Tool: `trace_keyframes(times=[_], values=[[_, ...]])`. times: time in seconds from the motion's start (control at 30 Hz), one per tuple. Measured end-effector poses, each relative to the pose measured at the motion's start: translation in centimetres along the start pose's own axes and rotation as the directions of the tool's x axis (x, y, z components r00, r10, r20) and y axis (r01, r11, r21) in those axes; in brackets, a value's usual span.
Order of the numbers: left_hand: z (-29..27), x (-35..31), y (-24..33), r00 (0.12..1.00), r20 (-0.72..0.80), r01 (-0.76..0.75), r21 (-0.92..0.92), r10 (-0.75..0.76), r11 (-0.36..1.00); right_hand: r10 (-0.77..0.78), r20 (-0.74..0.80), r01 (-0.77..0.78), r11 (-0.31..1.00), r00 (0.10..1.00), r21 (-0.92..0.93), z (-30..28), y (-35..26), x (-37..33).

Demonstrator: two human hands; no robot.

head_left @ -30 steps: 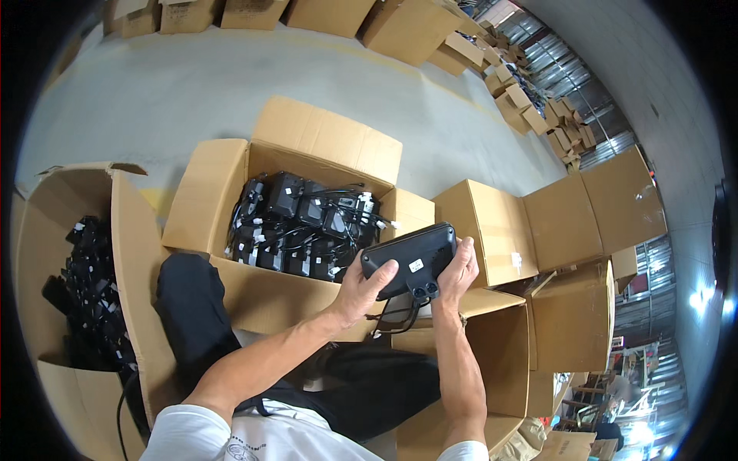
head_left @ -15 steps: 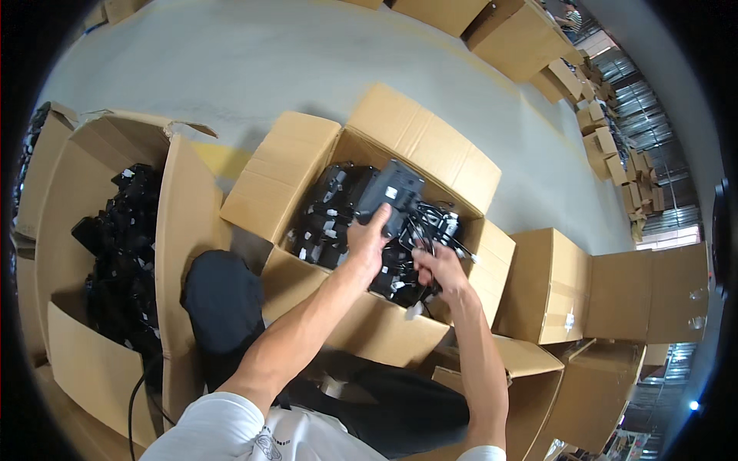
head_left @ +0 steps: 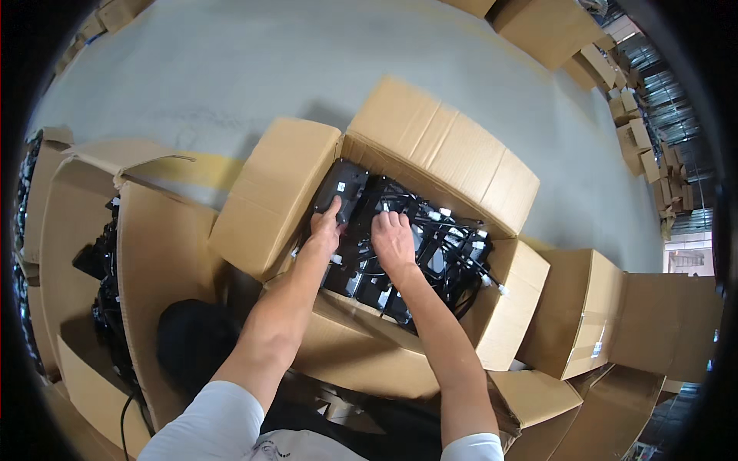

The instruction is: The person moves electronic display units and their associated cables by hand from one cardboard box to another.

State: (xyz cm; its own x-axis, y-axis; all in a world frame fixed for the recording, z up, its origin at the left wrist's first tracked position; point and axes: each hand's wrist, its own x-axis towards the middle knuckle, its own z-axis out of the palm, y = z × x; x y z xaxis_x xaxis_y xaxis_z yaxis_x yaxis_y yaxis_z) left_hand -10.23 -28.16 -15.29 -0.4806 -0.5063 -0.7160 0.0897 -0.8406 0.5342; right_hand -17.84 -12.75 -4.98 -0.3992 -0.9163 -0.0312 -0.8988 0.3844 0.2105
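Note:
An open cardboard box (head_left: pixel 430 157) in front of me holds several black devices with dark cables and white plugs (head_left: pixel 461 246). My left hand (head_left: pixel 326 228) grips the near end of a flat, black rectangular device (head_left: pixel 344 183) with a small pale label. That device lies tilted along the box's left inner wall, thumb on top. Over the middle of the contents, my right hand (head_left: pixel 393 238) has its fingers curled down among the devices and cables. What lies under those fingers is hidden.
On my left stands a tall open carton (head_left: pixel 165 253) with more black devices. Closed and half-open cardboard boxes (head_left: pixel 576 307) crowd my right side. Further boxes (head_left: pixel 546 31) line the far right. A yellow line (head_left: pixel 192 170) crosses the grey floor behind the box.
My left hand has moved left with the black device, from above the contents to the box's left side. My right hand has left the cable bundle on the right and reached the middle.

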Motion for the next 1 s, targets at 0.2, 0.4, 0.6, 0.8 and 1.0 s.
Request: trace_keyframes(times=[0.2, 0.4, 0.6, 0.8, 1.0], values=[[1.7, -0.4, -0.5, 0.992, 0.090, 0.086, -0.023, -0.083, 0.996, 0.162, -0.026, -0.163, 0.986, 0.986, -0.043, 2.6, 0.6, -1.8], [-0.9, 1.8, 1.0, 0.990, -0.061, -0.135, -0.158, 0.126, 0.978, 0.112, 0.018, -0.112, 0.993, 0.994, 0.044, -3.8, -1.2, -2.5], [3.4, 2.1, -1.3, 0.990, -0.138, 0.005, 0.072, 0.005, 0.997, 0.218, 0.038, -0.222, 0.962, 0.975, 0.162, -14.2, 5.3, -18.2], [0.4, 1.5, 2.3, 0.974, 0.226, -0.172, 0.761, -0.006, 0.626, 0.676, -0.120, -0.617, 0.720, 0.727, 0.318, -24.0, 10.7, -40.2], [4.9, -11.4, -6.2, 0.752, 0.441, -0.638, 0.674, 0.490, 0.373, 0.989, 0.064, -0.794, -0.143, -0.131, 0.591, -16.6, 11.7, -67.2]])
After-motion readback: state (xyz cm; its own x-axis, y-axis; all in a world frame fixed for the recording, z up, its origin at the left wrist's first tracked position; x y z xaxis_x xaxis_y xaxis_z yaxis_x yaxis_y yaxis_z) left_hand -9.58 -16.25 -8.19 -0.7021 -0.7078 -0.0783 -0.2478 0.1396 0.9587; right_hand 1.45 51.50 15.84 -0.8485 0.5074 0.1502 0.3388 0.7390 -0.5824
